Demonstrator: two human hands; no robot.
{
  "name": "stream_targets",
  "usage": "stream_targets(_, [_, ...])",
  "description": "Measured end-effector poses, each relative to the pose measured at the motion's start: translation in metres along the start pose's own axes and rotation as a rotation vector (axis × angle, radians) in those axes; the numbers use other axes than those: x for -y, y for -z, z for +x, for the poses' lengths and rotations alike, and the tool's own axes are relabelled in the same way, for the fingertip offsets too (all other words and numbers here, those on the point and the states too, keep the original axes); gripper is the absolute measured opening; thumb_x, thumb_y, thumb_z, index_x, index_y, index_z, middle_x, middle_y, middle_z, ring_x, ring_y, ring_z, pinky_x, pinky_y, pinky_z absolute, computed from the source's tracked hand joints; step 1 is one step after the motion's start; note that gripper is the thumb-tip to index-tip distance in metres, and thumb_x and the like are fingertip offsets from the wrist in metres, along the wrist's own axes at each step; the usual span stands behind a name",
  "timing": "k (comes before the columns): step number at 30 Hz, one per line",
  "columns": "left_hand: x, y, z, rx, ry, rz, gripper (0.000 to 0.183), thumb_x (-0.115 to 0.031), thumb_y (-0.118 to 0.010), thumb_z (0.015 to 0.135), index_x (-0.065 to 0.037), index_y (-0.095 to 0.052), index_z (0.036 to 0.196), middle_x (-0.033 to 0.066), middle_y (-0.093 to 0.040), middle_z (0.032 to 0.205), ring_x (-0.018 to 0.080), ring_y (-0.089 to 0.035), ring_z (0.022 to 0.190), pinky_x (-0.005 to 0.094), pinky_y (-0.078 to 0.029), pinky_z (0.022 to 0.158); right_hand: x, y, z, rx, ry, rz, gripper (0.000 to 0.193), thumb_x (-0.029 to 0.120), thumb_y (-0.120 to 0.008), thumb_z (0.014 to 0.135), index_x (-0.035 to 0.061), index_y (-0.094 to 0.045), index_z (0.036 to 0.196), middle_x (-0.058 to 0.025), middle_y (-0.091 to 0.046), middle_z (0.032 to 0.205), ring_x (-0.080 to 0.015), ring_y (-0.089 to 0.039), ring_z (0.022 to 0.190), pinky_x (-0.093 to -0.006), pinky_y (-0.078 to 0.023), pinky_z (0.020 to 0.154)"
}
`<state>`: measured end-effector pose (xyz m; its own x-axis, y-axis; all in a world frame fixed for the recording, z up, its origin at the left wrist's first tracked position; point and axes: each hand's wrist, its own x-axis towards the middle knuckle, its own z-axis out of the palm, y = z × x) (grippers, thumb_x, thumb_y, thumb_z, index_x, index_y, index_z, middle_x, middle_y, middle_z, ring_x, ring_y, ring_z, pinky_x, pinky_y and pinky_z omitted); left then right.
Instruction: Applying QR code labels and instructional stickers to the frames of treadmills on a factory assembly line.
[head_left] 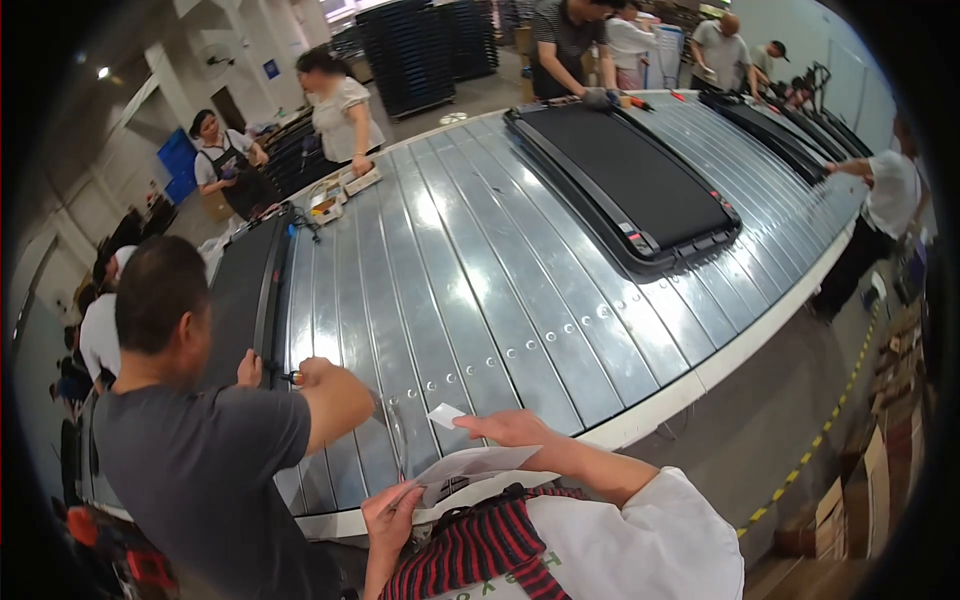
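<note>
My left hand (pixel 392 517) pinches the lower edge of a whitish sheet (pixel 470 463), which looks thin and slightly curled. It is held near my body, above the front rim of the metal table (pixel 470 300). Farther forward, over the tabletop, my right hand (pixel 512 428) grips a small white rectangular piece (pixel 445 415), like a label, between thumb and fingers. Part of the sheet passes below my right wrist. The print on the sheet, if any, cannot be made out.
At my left a person in a dark shirt (pixel 215 450) works with a tool on a long black treadmill-like deck (pixel 240 300). Another such deck (pixel 640 170) lies on the table's far right. Small boxes (pixel 340 190) sit at the far left edge. Several people stand around.
</note>
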<state>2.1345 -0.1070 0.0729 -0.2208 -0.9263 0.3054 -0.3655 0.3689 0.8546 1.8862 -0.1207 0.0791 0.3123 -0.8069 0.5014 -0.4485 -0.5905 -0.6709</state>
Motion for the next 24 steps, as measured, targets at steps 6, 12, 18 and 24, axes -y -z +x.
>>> stream_targets(6, [-0.013, -0.001, 0.01, 0.282, -0.23, 0.004, 0.013, 0.0, -0.063, 0.069, -0.002, -0.064, 0.082, 0.0097, -0.063, 0.07, 0.016, -0.059, 0.06, 0.025, -0.046, 0.057, 0.012, -0.029, -0.005, 0.088, -0.087, -0.095, 0.05, 0.028, -0.062, 0.073, 0.013, -0.043, 0.117, -0.0105, -0.06, 0.081, -0.0281, -0.058, 0.068, -0.0346, -0.045, 0.059])
stream_targets(12, [0.004, 0.034, 0.011, 0.216, -0.052, 0.061, 0.015, 0.002, -0.057, 0.068, -0.001, -0.062, 0.081, 0.0104, -0.063, 0.075, 0.0198, -0.062, 0.065, 0.0268, -0.047, 0.059, 0.021, -0.034, 0.001, 0.054, -0.153, -0.137, 0.047, 0.028, -0.061, 0.074, 0.0136, -0.044, 0.116, -0.0102, -0.06, 0.082, -0.0283, -0.058, 0.068, -0.0342, -0.045, 0.059])
stream_targets(18, [0.022, 0.045, -0.001, 0.314, -0.223, -0.062, 0.019, -0.004, -0.061, 0.067, -0.002, -0.062, 0.085, 0.0111, -0.063, 0.08, 0.021, -0.062, 0.073, 0.0267, -0.047, 0.063, 0.031, -0.066, 0.025, 0.135, -0.086, -0.203, 0.047, 0.025, -0.063, 0.072, 0.0125, -0.046, 0.114, -0.0098, -0.06, 0.082, -0.0273, -0.059, 0.07, -0.0338, -0.046, 0.06])
stream_targets(24, [0.034, 0.065, 0.001, 0.186, -0.113, -0.006, 0.02, -0.006, -0.06, 0.069, -0.003, -0.061, 0.088, 0.0105, -0.063, 0.08, 0.0224, -0.062, 0.072, 0.0276, -0.048, 0.063, 0.032, -0.065, 0.032, 0.07, -0.137, -0.222, 0.047, 0.023, -0.066, 0.069, 0.0115, -0.048, 0.111, -0.0102, -0.061, 0.078, -0.0257, -0.06, 0.071, -0.0328, -0.048, 0.059])
